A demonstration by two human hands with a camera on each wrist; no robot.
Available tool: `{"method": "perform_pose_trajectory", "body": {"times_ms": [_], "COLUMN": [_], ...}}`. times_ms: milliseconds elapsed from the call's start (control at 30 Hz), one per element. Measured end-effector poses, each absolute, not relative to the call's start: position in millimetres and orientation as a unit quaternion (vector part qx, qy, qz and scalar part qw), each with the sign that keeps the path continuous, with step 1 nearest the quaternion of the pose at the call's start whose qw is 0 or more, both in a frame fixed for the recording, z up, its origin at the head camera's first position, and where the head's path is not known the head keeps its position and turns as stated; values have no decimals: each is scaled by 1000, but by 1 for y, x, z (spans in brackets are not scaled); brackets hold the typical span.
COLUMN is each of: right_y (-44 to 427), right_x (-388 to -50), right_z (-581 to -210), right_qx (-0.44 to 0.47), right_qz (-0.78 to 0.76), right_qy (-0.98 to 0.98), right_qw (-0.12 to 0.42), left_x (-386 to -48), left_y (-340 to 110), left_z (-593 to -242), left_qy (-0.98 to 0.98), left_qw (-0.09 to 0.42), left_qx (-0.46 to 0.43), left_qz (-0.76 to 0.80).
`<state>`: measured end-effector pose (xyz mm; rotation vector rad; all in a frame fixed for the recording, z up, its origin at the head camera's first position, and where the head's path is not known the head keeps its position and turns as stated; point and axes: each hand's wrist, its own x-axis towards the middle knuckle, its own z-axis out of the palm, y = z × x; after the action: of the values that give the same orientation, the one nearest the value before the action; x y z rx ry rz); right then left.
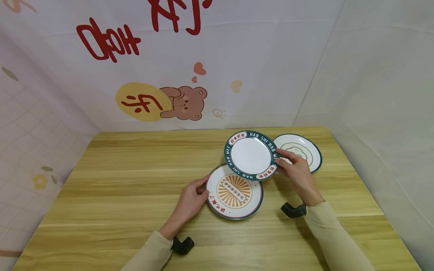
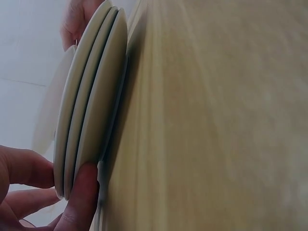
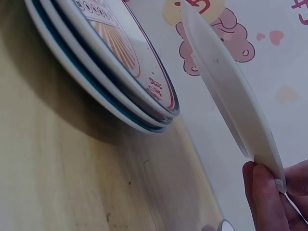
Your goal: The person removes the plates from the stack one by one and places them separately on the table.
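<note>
My left hand (image 1: 190,199) grips the left edge of a stack of three round plates (image 2: 91,101). Its top plate (image 1: 252,201) is white with an orange sunburst and a dark rim. I cannot tell whether the stack rests fully on the table. In my right hand (image 1: 298,173), a white plate with a green lettered rim (image 1: 251,155) is pinched by its right edge. It is raised above the stack and overlaps its far part in the head view. From the right wrist view, its pale underside (image 3: 236,91) shows, apart from the stack.
Another white plate with a dark green rim (image 1: 298,140) lies at the back right of the wooden table (image 1: 135,180), partly behind my right hand. Printed cloth walls (image 1: 254,56) stand along the table's back and sides. Each wrist carries a black device (image 1: 183,245).
</note>
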<state>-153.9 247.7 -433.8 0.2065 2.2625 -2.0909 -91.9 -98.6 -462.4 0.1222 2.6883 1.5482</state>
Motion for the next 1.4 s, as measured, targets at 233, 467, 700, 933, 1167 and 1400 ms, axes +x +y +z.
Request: {"method": "perform_pose_trajectory", "body": {"times_ms": [233, 467, 700, 933, 1167, 1400], "right_y": [237, 231, 229, 222, 213, 208], "right_x": [-165, -174, -182, -193, -200, -200], "right_z": [-436, -440, -445, -453, -458, -456], "right_qx": [76, 101, 118, 127, 125, 132], "right_qz": [-677, -675, -669, -662, -670, -670], "right_qy": [732, 731, 734, 739, 731, 730], "right_qw": [16, 9, -5, -18, -14, -12], "left_x": [-89, -87, -87, -86, -83, -81], "left_y": [-108, -116, -120, -121, -124, -128], "left_z": [-462, -458, -458, -459, -459, -456], "left_qy": [869, 872, 873, 874, 873, 877], "left_qw": [24, 18, 7, 8, 14, 23], "left_qx": [26, 23, 31, 27, 22, 4], "left_qz": [494, 488, 486, 485, 487, 481]}}
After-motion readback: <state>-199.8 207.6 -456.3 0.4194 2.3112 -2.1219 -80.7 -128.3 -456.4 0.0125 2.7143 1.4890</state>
